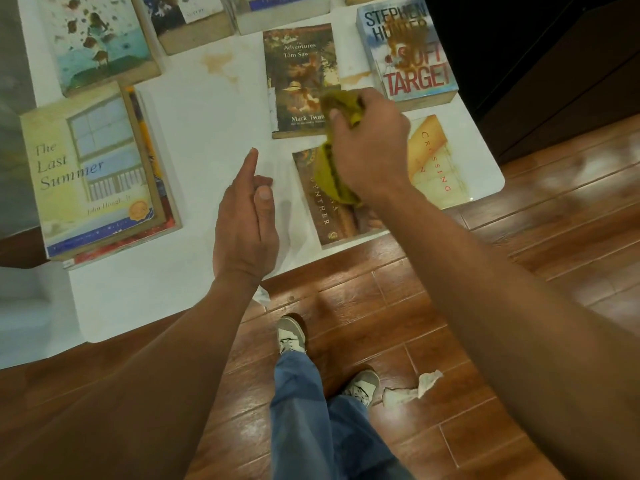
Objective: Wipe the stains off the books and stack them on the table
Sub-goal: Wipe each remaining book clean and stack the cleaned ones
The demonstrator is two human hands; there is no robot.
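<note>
**Currently: wiping in progress, stack started at left**

Presently the right hand (372,147) has its fingers curled round a bunched yellow-green cloth (334,168), holding it over the lower right corner of the Tom Sawyer book (298,81). Whether the cloth presses on the cover cannot be told. The left hand (246,220) holds nothing; its fingers are relaxed, forefinger extended, above a bare part of the white table (207,116).

**Status of work items**

1. Stacked: the Last Summer book (90,168) lies on top of at least one other volume at the left edge. Its cover shows no obvious stain, so this pile is judged to be the finished stack.
2. Under treatment: the Tom Sawyer book lies flat at centre, with brown marks on its cover.
3. Outstanding: the Soft Target book (407,53) carries a heavy brown stain across its title. The brown-cover book (332,209) lies partly under the cloth at the near edge, and the Crossing book (433,161) just beside it looks blotched.
4. Outstanding: the pale blue book (100,43) at far left is heavily spotted (some spots may be printed artwork). Further books along the far edge are cut off.

**Assessment**

Most books remain unstacked; the task is judged to be at an early stage. Brown marks also remain on the table surface.
</note>
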